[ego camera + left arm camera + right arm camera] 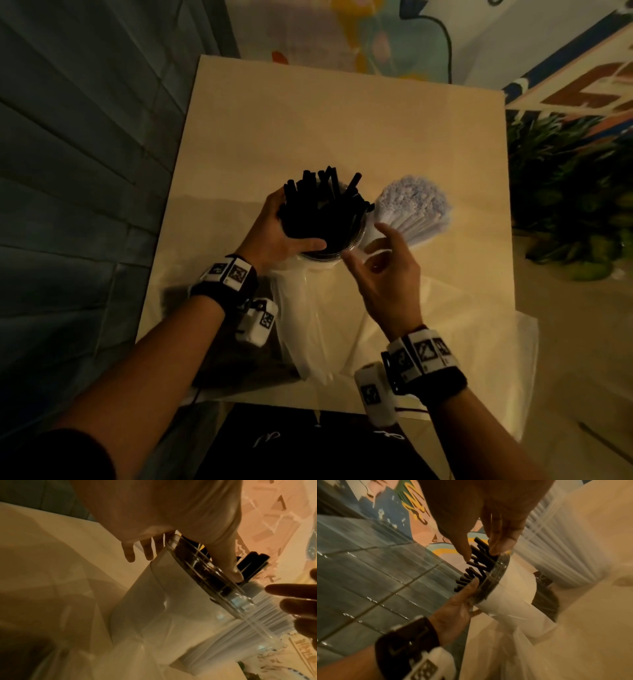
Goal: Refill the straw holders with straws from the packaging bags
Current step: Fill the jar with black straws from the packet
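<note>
Left hand steadies the black-straw holder; right hand hovers open beside it.

The left hand's (pixel 279 233) fingers wrap the far-left side of the black straws (pixel 322 205), thumb lying across the clear rim of their holder (pixel 175 582), a white cylinder with a transparent lid. The right hand (pixel 383 274) hangs just right of the rim, fingers loosely spread and holding nothing. The matte black straws splay unevenly from the top. Just right stands a dense, pale, upright bundle of white straws (pixel 412 205). Both sit near the middle of the cream table (pixel 342 120); a clear plastic packaging bag (pixel 308 325) lies crumpled toward the near edge.
</note>
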Tool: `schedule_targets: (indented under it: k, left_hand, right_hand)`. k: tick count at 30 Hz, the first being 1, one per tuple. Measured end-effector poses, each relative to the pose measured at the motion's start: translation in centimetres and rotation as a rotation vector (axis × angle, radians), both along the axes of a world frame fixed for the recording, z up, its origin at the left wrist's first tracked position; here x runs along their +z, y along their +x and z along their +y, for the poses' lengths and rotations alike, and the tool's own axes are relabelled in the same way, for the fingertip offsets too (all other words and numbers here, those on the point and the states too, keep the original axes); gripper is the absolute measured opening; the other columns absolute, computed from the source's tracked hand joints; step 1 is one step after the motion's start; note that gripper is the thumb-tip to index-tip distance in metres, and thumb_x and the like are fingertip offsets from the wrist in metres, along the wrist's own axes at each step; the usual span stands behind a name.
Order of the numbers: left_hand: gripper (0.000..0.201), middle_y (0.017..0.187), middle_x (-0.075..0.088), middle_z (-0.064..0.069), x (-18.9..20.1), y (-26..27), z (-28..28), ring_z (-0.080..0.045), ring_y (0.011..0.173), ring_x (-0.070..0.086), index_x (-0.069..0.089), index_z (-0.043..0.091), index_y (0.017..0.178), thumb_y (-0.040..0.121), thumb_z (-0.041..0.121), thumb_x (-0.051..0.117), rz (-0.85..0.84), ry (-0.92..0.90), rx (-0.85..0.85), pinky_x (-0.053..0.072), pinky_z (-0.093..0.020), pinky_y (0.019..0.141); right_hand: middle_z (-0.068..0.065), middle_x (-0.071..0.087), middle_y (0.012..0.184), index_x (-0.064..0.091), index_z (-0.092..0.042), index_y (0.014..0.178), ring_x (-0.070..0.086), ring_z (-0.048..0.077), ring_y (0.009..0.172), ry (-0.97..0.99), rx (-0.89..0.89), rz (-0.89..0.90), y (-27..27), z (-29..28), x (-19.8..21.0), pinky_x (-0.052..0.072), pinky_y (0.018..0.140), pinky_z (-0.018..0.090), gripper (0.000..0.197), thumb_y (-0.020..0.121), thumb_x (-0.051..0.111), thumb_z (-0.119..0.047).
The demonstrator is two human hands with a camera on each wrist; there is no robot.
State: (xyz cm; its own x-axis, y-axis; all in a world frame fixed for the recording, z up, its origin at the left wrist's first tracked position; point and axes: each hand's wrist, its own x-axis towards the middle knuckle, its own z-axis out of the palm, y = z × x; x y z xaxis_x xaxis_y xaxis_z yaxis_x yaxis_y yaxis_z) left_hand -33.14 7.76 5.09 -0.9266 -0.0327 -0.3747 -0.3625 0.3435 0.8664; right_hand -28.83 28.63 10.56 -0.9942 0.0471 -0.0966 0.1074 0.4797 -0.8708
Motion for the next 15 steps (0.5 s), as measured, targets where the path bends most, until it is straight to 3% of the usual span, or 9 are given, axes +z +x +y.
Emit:
schedule_targets:
  k: [3, 6, 9, 11, 15]
  left_hand:
    - [0.107, 0.142, 0.044, 0.007, 0.4, -1.4, -0.3, -0.006, 0.125, 0.047, 0.033, 0.029, 0.142, 0.055, 0.03, 0.095, 0.012, -0.006, -0.072, 0.042, -0.02, 0.102]
    - [0.097, 0.134, 0.048, 0.012, 1.2, -2.4, -0.1, 0.002, 0.12, 0.049, 0.039, 0.042, 0.126, 0.047, 0.046, 0.094, 0.04, -0.003, -0.148, 0.043, -0.02, 0.104]
    - [0.105, 0.143, 0.043, 0.007, 1.2, -2.8, -0.1, -0.014, 0.131, 0.047, 0.034, 0.053, 0.131, 0.041, 0.071, 0.085, 0.047, -0.036, -0.175, 0.043, -0.044, 0.108]
    - [0.11, 0.147, 0.04, 0.006, 0.9, -3.1, -0.3, -0.02, 0.134, 0.043, 0.033, 0.047, 0.137, 0.042, 0.077, 0.08, 0.114, -0.125, -0.228, 0.04, -0.051, 0.109]
    - [0.109, 0.147, 0.044, 0.002, 1.6, -4.2, 0.0, -0.023, 0.134, 0.045, 0.033, 0.038, 0.142, 0.048, 0.07, 0.079, 0.172, -0.198, -0.302, 0.04, -0.051, 0.108]
  right_hand:
    - [-0.004, 0.064, 0.092, 0.041, -0.017, 0.145, 0.062, 0.009, 0.072, 0.086, 0.037, -0.007, -1.4, -1.1, -0.9, 0.048, 0.065, 0.015, 0.077, 0.081, 0.079, -0.036]
    - [0.003, 0.068, 0.111, 0.041, -0.018, 0.143, 0.064, 0.013, 0.09, 0.088, 0.063, -0.031, -3.3, -2.5, -1.0, 0.053, 0.078, 0.024, 0.075, 0.081, 0.077, -0.042]
    - [0.002, 0.066, 0.123, 0.043, -0.016, 0.14, 0.065, 0.017, 0.106, 0.105, 0.049, -0.071, -4.7, -3.5, -0.7, 0.055, 0.088, 0.028, 0.075, 0.08, 0.076, -0.046]
    - [0.001, 0.065, 0.125, 0.045, -0.017, 0.138, 0.064, 0.019, 0.11, 0.136, 0.051, -0.11, -5.7, -3.8, -0.6, 0.055, 0.09, 0.032, 0.075, 0.078, 0.077, -0.049]
    - [0.0, 0.069, 0.112, 0.057, -0.02, 0.126, 0.065, 0.018, 0.1, 0.186, 0.122, -0.125, -7.1, -4.5, -0.3, 0.056, 0.085, 0.036, 0.058, 0.078, 0.075, -0.046]
